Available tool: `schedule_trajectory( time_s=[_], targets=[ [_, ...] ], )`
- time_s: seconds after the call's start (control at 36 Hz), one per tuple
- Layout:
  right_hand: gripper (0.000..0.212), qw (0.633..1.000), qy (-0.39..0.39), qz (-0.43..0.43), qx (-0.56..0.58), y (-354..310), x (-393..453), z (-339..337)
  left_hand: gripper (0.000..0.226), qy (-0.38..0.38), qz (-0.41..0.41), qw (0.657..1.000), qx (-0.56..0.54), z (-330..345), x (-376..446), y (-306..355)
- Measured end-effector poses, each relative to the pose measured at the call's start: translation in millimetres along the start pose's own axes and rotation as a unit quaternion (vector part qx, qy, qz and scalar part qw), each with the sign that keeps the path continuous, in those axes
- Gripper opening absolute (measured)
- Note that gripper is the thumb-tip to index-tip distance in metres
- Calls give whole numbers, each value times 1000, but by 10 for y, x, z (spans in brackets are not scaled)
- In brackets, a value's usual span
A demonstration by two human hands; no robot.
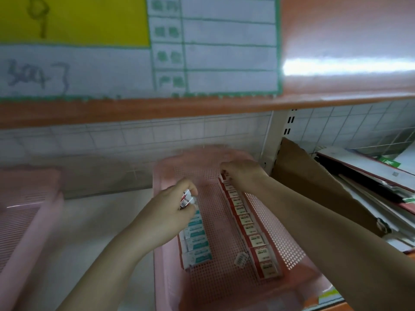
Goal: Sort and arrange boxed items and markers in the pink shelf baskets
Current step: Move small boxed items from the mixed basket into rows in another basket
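A pink perforated basket [215,279] stands on the shelf in front of me. A row of red-and-white boxes [249,230] lines its right side, and a row of teal-and-white boxes [197,245] lines its left side. One small box [240,259] lies loose on the basket floor. My left hand [166,212] pinches a small red-and-white box [186,198] above the teal row. My right hand [242,173] reaches to the far end of the red row, its curled fingers on the rearmost box there.
A second pink basket [24,212] sits at the left on the white shelf. Brown cardboard [318,191] and stacked flat packages [368,189] fill the right. An orange shelf edge [202,108] with a paper label [139,48] hangs overhead. A wire grid backs the shelf.
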State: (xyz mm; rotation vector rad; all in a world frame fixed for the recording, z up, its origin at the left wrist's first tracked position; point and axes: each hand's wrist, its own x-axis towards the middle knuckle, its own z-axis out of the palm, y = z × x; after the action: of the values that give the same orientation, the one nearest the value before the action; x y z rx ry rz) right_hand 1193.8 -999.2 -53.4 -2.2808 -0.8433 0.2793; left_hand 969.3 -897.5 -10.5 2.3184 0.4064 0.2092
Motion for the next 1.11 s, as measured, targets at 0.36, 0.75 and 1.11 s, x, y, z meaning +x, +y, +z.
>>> schedule_trajectory(
  time_s=[0.36,0.75,1.11],
  targets=[
    [12,999,2,-1,-53,-82,1,-1,7,21,5,1000,4,-1,28,-55],
    [29,980,-92,-174,-24,-439,-645,-106,27,61,-24,998,9,124,127,45],
    [40,978,-67,-186,71,-573,-881,-45,27,55,-78,991,-94,219,199,57]
  ],
)
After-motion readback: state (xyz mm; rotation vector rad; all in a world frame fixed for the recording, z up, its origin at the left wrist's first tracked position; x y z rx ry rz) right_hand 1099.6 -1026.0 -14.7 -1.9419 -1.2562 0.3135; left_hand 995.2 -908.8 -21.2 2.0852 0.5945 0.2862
